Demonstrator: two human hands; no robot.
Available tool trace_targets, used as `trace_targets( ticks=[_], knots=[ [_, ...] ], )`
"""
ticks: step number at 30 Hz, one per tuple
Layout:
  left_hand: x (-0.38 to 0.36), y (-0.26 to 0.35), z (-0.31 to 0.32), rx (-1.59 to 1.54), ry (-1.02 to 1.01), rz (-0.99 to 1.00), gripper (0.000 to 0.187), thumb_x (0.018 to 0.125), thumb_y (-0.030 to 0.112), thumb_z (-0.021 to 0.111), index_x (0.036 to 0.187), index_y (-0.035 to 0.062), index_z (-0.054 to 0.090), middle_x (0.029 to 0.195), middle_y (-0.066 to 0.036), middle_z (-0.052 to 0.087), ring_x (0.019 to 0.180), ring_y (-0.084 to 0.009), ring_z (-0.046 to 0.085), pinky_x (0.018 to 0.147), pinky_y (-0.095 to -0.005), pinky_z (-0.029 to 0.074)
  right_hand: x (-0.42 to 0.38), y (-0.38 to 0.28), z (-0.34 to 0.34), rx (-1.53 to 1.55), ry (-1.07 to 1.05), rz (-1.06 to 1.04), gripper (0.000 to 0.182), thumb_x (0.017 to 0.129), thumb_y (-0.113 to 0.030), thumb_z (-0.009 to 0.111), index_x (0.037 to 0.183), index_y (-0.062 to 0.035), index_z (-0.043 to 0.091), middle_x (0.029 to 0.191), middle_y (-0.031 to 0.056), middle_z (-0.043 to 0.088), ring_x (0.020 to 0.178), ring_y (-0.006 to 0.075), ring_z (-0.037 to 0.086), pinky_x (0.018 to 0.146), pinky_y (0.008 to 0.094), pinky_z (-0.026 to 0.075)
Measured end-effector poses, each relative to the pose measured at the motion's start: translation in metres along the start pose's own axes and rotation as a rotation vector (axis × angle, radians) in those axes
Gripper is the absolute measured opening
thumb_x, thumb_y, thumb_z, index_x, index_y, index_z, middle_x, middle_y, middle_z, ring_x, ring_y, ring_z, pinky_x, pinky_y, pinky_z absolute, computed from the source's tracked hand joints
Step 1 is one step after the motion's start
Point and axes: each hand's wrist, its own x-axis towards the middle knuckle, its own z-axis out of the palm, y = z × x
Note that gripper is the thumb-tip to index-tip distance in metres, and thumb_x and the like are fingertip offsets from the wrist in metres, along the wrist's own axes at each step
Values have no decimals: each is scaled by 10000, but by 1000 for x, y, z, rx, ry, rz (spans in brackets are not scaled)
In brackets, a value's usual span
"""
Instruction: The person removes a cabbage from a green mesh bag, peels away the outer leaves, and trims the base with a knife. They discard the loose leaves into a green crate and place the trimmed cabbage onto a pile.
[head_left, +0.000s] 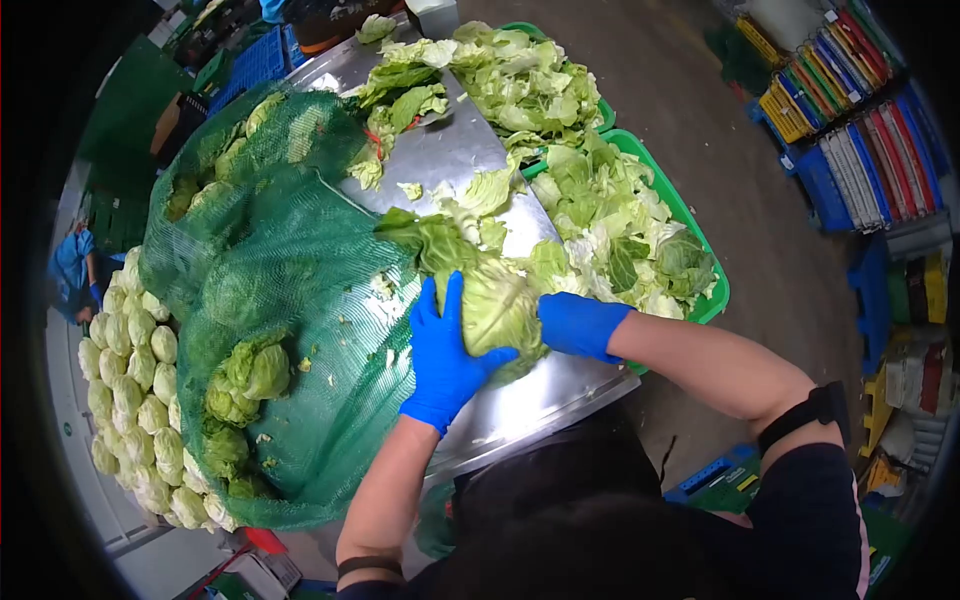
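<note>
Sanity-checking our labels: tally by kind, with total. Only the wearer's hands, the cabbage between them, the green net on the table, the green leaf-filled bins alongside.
Wearer's blue-gloved hands: 2
Cabbage between them: 1
Green net: 1
Green leaf-filled bins: 2
Total: 6

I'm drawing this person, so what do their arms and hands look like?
The left hand and right hand wear blue gloves. Each arm has a dark band around it. The right sleeve is short and dark, with a thin pale stripe.
</note>
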Motion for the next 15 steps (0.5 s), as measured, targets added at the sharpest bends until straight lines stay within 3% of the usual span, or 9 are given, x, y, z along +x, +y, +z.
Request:
trace_targets(
  ticks=[1, 2, 4, 8, 10, 13, 15],
  knots=[
    [1, -1, 4, -22, 4, 7, 1142, 534, 456, 856, 1453, 107, 275, 1428, -313, 243, 1250, -486, 318, 1017, -548, 321, 0, 1, 13, 114, 123, 97, 277, 805, -89, 516, 1036, 62, 546, 914, 297, 631, 871, 427, 630, 743, 485, 500],
    [4, 2, 3, -24, 8, -2, 1142, 534, 456, 856, 1453, 107, 275, 1428, -313, 243, 1250, -486, 318, 1017, -548, 321, 8, 6, 29, 108, 116, 92, 277, 805, -89, 516, 1036, 62, 546, 914, 297, 631, 871, 427, 630, 743, 485, 500],
    [7, 22, 2, 126, -49, -89, 1120, 544, 438, 855, 1455, 133, 279, 1443, -298, 229, 1253, -498, 305, 997, -592, 318, 11, 16, 52, 186, 410, 27, 276, 816, -92, 492, 1039, 63, 544, 913, 298, 630, 865, 427, 629, 742, 493, 499],
    [-7, 23, 4, 102, -10, -58, 1094, 554, 405, 850, 1456, 157, 282, 1457, -284, 217, 1257, -508, 295, 973, -612, 332, -1, 5, 59, 250, 445, 157, 304, 841, -125, 466, 1072, 63, 527, 932, 288, 633, 875, 428, 627, 767, 493, 497],
    [-13, 18, 5, 47, -1, -13, 1100, 546, 403, 853, 1457, 163, 284, 1463, -284, 209, 1263, -511, 292, 979, -604, 335, -14, 6, 47, 268, 392, 160, 303, 822, -122, 487, 1057, 62, 540, 952, 293, 629, 897, 430, 622, 788, 484, 494],
    [-13, 25, 6, 108, -1, -19, 1123, 530, 418, 859, 1457, 151, 285, 1461, -288, 212, 1267, -504, 295, 987, -583, 343, -60, -6, -2, 193, 68, 142, 345, 804, -143, 498, 1087, 48, 547, 1006, 290, 620, 952, 432, 608, 817, 459, 491],
    [-7, 23, 6, 123, -19, -43, 1144, 510, 440, 864, 1454, 136, 293, 1453, -293, 222, 1264, -492, 309, 994, -553, 355, -48, 3, 10, 145, 96, 142, 342, 808, -142, 499, 1089, 45, 551, 1008, 285, 622, 952, 429, 609, 818, 461, 491]
  ],
)
